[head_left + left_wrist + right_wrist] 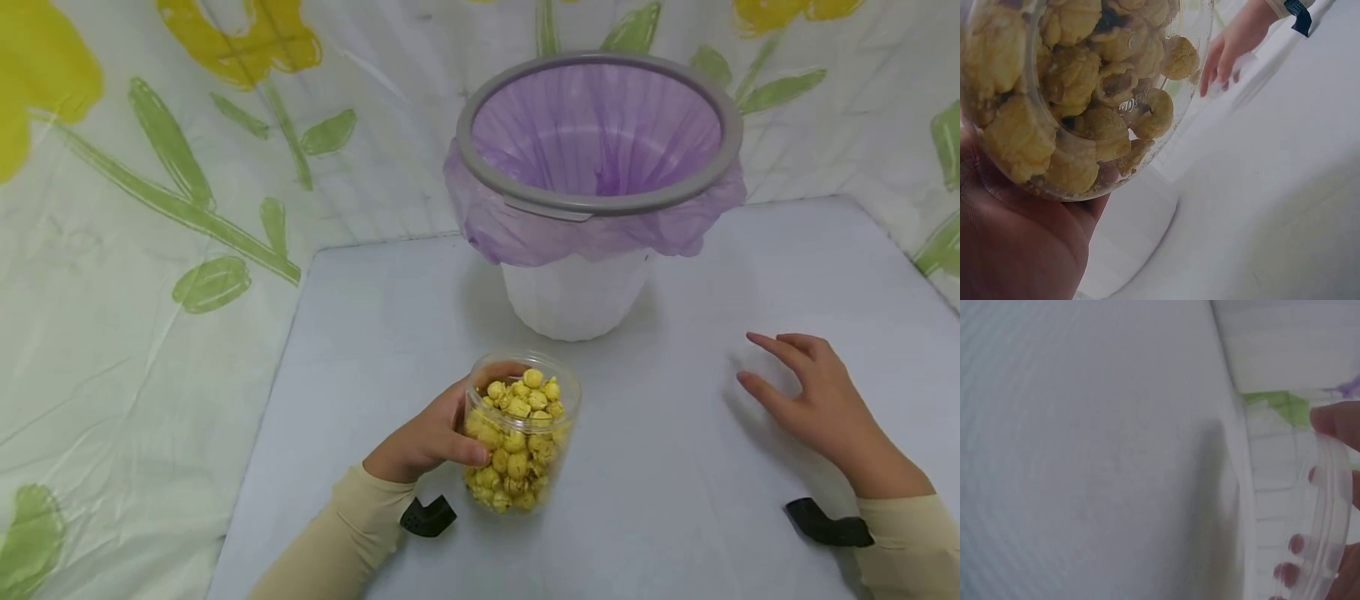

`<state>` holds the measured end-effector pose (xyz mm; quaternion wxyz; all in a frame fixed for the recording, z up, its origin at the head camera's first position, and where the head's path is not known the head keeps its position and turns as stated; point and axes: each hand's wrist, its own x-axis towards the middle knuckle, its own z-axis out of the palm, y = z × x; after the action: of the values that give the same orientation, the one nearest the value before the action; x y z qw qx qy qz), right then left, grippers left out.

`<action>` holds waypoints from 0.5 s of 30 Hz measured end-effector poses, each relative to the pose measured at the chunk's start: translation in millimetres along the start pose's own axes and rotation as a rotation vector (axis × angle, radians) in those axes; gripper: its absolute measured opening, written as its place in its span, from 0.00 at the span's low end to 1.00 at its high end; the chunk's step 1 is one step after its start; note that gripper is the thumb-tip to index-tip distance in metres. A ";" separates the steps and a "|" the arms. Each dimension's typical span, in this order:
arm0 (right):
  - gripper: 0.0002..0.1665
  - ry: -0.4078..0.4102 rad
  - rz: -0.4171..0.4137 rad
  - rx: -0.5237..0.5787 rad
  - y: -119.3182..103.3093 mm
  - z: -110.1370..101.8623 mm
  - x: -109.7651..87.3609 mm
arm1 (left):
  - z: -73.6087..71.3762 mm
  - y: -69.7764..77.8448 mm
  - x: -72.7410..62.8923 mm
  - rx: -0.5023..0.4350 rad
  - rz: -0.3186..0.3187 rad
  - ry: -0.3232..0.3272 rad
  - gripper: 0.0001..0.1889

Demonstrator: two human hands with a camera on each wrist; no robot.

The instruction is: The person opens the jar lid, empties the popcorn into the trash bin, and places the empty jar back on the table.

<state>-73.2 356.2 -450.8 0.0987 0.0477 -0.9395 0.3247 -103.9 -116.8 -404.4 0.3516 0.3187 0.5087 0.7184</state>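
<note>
My left hand (431, 437) grips a clear plastic jar (519, 454) from its left side, thumb across the front and fingers behind. Yellow popcorn balls (532, 400) fill it most of the way, and its top is uncovered. In the left wrist view the jar's see-through base (1094, 119) shows, tilted and raised off the table. Over at the right, my right hand (817, 404) holds a clear round lid (1329, 506) by its edge, with thumb and fingers around it. The lid hardly shows in the head view.
Behind the jar stands a white bin (573, 292) with a grey rim (600, 202) and a purple bag (487, 212) folded over it. All of this is on a pale table (360, 333). A flower-patterned sheet (135, 275) hangs behind and to the left.
</note>
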 end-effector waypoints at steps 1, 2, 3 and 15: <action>0.33 -0.018 0.013 -0.009 0.9 -0.5 0.7 | -0.1 -0.3 -0.2 0.000 0.001 0.000 0.49; 0.33 -0.035 0.024 -0.024 1.8 -0.6 1.3 | -0.1 -0.4 -0.3 -0.002 0.001 -0.001 0.49; 0.33 -0.056 0.038 -0.043 2.5 -0.8 1.7 | -0.2 -0.7 -0.4 -0.002 0.001 0.000 0.49; 0.38 -0.186 0.110 -0.141 6.8 0.1 5.0 | -2.1 -3.3 -4.4 0.000 0.008 0.007 0.48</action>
<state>-79.2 361.3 -453.9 -0.0037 0.0191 -0.9663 0.2567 -102.6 -120.7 -408.6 0.3470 0.3184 0.5087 0.7207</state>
